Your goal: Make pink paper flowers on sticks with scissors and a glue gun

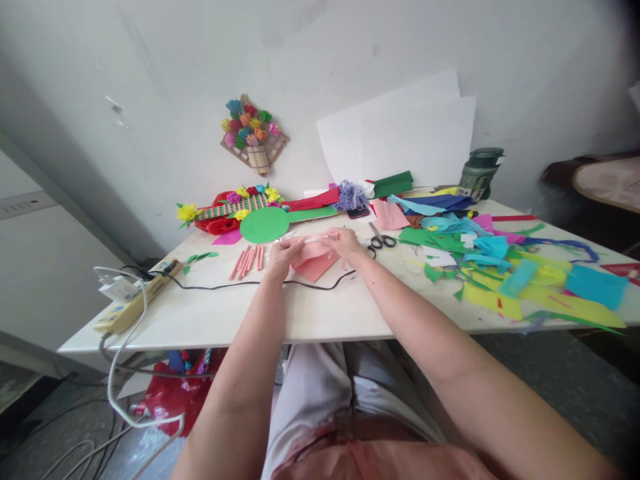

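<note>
Both hands pinch a pink paper sheet at the middle of the bench.

Left hand (281,257) and right hand (345,243) are each closed on the pink paper (314,261), which lies flat on the bench (225,313) above a black cord (300,283). Rolled pink sticks (246,260) lie just left; scissors (380,239) sit right; coloured scraps (505,267) cover the right end.

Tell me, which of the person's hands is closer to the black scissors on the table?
The right hand. It rests on the pink paper, just left of the scissors. The left hand holds the paper's other side, farther away, near the rolled pink sticks.
</note>
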`<move>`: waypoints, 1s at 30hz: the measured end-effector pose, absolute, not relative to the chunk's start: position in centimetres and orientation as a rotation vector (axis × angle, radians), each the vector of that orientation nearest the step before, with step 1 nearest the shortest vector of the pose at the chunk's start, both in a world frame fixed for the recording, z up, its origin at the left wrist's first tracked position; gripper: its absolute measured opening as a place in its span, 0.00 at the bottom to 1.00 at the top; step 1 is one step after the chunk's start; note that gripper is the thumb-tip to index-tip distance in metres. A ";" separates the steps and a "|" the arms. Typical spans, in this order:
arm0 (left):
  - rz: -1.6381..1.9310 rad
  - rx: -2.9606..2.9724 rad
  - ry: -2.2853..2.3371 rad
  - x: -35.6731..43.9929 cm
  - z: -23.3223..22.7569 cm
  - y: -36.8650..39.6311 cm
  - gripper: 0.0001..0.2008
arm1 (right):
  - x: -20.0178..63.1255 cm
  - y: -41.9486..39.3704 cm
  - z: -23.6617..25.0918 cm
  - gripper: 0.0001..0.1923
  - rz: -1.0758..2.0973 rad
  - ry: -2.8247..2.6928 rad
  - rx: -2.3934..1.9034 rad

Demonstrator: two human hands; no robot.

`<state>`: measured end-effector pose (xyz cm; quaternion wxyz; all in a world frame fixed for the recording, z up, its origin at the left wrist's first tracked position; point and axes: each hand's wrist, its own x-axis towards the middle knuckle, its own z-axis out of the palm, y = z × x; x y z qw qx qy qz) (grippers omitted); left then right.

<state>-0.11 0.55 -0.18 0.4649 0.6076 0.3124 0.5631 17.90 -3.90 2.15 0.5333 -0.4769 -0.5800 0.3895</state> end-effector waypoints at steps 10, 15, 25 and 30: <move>1.357 1.472 0.761 -0.2 0.0 0.5 0.13 | 17.8 -4.5 2.7 0.17 0.961 -1.303 -1.085; 1.340 1.437 0.794 -0.1 0.7 -0.2 0.14 | 17.7 -4.4 2.6 0.17 0.963 -1.302 -1.073; 1.389 1.773 0.996 -0.1 0.8 0.0 0.13 | 17.4 -4.4 2.3 0.18 0.890 -1.431 -1.036; 1.330 1.730 1.016 -0.1 0.3 0.3 0.15 | 17.4 -4.2 2.1 0.17 0.896 -1.436 -1.041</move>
